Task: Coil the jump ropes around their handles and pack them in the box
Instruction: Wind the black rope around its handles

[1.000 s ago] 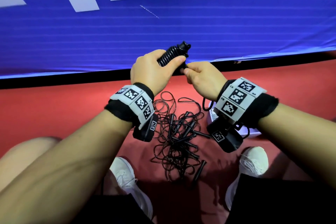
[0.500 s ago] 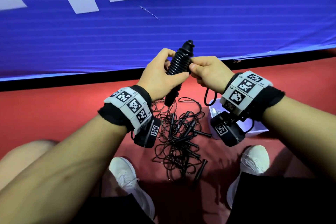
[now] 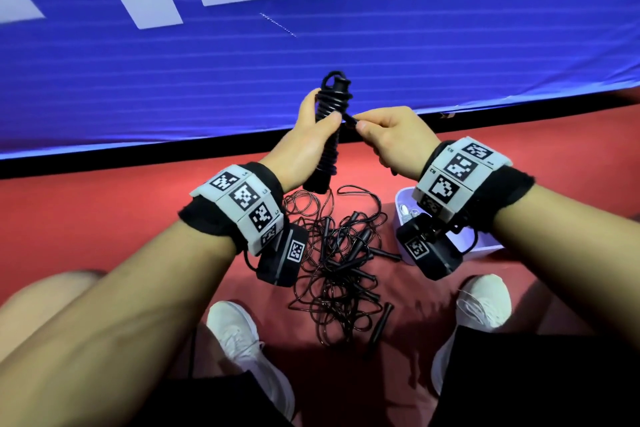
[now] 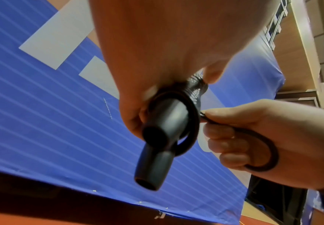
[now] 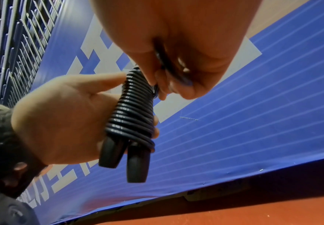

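My left hand point(image 3: 308, 135) grips a black jump rope bundle point(image 3: 327, 135), two handles side by side with cord coiled tightly around them point(image 5: 132, 115), held upright above the floor. My right hand point(image 3: 384, 139) pinches the cord's loose end point(image 3: 349, 120) beside the coil, and a loop of it hangs below the fingers point(image 4: 263, 153). On the red floor under my hands lies a tangled pile of black jump ropes point(image 3: 339, 263) with several handles. A white box point(image 3: 485, 246) sits to the right of the pile, mostly hidden by my right wrist.
A blue padded wall point(image 3: 311, 55) with white shapes stands close ahead, with a black strip at its base. My white shoes point(image 3: 239, 333) point(image 3: 481, 305) flank the pile on the red floor point(image 3: 86, 218).
The bundle has swung from tilted to upright in my left hand. My right hand moved from the top of the coil to its right side, holding the cord's end.
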Motion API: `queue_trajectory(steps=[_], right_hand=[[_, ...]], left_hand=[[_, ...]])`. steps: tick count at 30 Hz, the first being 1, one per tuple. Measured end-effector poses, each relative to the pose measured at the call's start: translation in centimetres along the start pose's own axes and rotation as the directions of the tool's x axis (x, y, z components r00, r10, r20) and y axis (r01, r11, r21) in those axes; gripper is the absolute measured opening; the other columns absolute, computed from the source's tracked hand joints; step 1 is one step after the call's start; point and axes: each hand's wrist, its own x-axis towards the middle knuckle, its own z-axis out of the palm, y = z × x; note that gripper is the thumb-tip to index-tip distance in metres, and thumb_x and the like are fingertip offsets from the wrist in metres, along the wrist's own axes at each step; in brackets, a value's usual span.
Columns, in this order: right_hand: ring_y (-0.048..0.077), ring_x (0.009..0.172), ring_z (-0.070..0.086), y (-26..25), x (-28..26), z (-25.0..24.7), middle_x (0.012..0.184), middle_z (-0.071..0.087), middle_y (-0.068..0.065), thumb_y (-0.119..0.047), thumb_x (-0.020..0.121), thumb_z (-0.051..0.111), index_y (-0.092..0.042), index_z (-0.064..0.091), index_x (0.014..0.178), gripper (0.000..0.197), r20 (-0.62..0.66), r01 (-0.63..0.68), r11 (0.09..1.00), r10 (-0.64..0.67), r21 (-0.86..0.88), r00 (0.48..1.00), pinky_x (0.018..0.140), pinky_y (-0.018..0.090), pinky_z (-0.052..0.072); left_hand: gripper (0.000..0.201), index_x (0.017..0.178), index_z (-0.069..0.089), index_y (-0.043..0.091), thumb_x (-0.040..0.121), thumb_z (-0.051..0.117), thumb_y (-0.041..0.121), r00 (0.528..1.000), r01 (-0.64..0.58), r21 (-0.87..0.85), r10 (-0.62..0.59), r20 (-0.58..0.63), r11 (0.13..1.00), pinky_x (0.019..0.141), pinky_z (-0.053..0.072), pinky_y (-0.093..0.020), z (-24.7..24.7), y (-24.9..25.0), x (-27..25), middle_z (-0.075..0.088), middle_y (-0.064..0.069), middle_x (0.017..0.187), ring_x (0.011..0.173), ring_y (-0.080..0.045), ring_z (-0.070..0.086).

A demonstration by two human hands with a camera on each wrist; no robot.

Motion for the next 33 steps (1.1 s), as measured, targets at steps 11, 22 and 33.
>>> queue_trajectory(steps=[11,22,33], right_hand=[[0.002,0.038,0.031,-0.1,0.0,-0.4,0.044,0.037,-0.014,-0.01,0.094,0.047,0.006,0.064,0.092,0.023,0.022,0.014,0.998,-0.016,0.055,1.0,0.039,0.012,0.028],[0.018,0.048,0.04,-0.1,0.4,-0.7,0.059,0.041,0.006,-0.03,0.092,0.055,-0.008,0.057,0.073,0.029,0.015,-0.081,0.987,0.08,0.141,0.997,0.049,0.027,0.038],[0.016,0.042,0.028,-1.2,1.0,-0.9,0.05,0.035,0.005,0.004,0.075,0.047,0.003,0.056,0.069,0.01,0.042,-0.2,0.941,0.196,0.274,0.98,0.048,0.027,0.021]], left_hand=[[0.051,0.134,0.037,0.035,0.092,0.065,0.026,0.986,-0.168,0.083,0.167,0.017,0.982,0.065,0.052,-0.018,-0.7,0.3,-0.6,0.059,0.007,0.091,0.065,-0.002,0.06],[0.043,0.124,0.038,0.031,0.09,0.064,0.027,0.967,-0.161,0.118,0.18,-0.181,0.98,0.056,0.047,-0.024,-0.6,-0.5,-0.3,0.059,0.007,0.076,0.054,-0.007,0.054],[0.03,0.124,0.039,0.027,0.098,0.05,0.036,0.959,-0.112,0.197,0.158,-0.235,0.974,0.075,0.05,-0.04,-0.3,-0.1,-0.2,0.058,0.007,0.079,0.068,-0.019,0.058]])
